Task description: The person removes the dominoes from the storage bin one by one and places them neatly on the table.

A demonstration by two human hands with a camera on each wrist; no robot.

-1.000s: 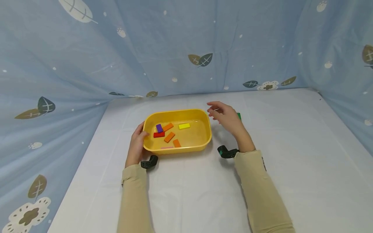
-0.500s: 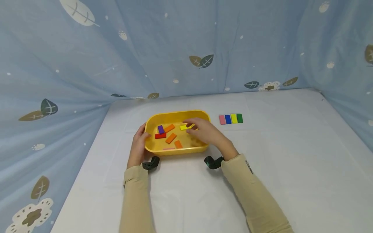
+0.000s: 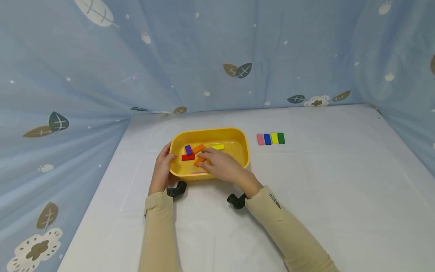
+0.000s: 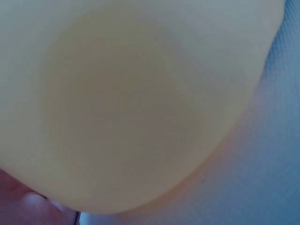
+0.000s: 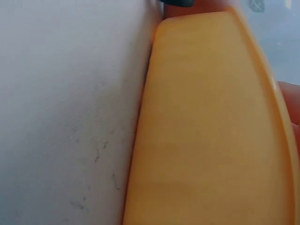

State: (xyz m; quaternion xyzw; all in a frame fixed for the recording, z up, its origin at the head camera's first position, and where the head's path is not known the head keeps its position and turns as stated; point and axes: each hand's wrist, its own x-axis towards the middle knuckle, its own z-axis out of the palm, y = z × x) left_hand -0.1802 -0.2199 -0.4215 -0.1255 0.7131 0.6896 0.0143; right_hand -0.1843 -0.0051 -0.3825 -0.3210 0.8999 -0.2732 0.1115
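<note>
A yellow plastic tub [image 3: 234,133] stands on the white cloth. My left hand [image 3: 161,170] grips its left end, thumb over the rim. My right hand [image 3: 222,165] reaches into the tub, its thumb and fingers on either side of an orange block [image 3: 198,163]; a firm grip is not visible. Near it lie another orange block [image 3: 198,148], a purple block [image 3: 188,150], a red block [image 3: 188,157], a yellow block [image 3: 219,147] and a partly hidden pink block [image 3: 198,173]. In the right wrist view the tub's wall [image 5: 201,122] hides most of that hand.
Right of the tub, a pink block [image 3: 260,139], a blue block [image 3: 267,139], a yellow block [image 3: 274,138] and a green block [image 3: 281,138] form a side-by-side row. Behind the white tabletop [image 3: 326,158] hangs a patterned blue curtain [image 3: 190,56].
My right hand has moved left and down from beside the tub, past the yellow block, to an orange block inside. The row of blocks has come into view. My left hand keeps its hold.
</note>
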